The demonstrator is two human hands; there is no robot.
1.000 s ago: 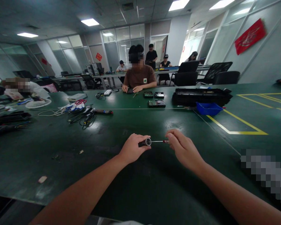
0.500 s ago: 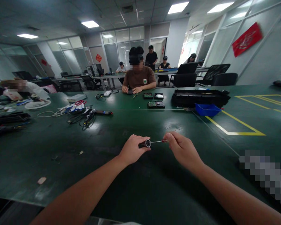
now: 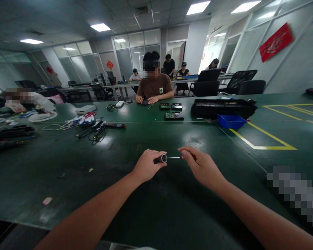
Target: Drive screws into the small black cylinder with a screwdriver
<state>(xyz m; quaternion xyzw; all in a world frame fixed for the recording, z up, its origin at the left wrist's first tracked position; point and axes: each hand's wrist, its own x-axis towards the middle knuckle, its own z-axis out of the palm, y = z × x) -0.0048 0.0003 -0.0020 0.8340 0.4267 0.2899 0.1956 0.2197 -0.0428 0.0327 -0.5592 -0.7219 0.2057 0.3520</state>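
My left hand (image 3: pixel 149 166) grips a small dark cylinder with a pale metal ring at its end (image 3: pixel 163 158), thumb below and fingers above. What kind of part it is I cannot make out. In my right hand (image 3: pixel 199 163) is a thin screwdriver (image 3: pixel 174 157), its reddish handle mostly hidden by the fingers. The shaft lies level and points left, with its tip at the ringed end of the cylinder. Whether the tip sits inside or only touches the rim is too small to tell. Both hands are above the green table (image 3: pixel 156 205).
Across the table a person in a brown shirt (image 3: pixel 156 85) works near several hard drives (image 3: pixel 174 116). A long black housing (image 3: pixel 223 108) and a blue bin (image 3: pixel 231 121) stand back right. Cables (image 3: pixel 96 132) and red-handled scissors (image 3: pixel 90 114) lie left; a pixelated object (image 3: pixel 297 191) is at right.
My right hand's fingers have shifted on the screwdriver handle, the index finger now stretched further forward. My left hand and the cylinder have barely moved.
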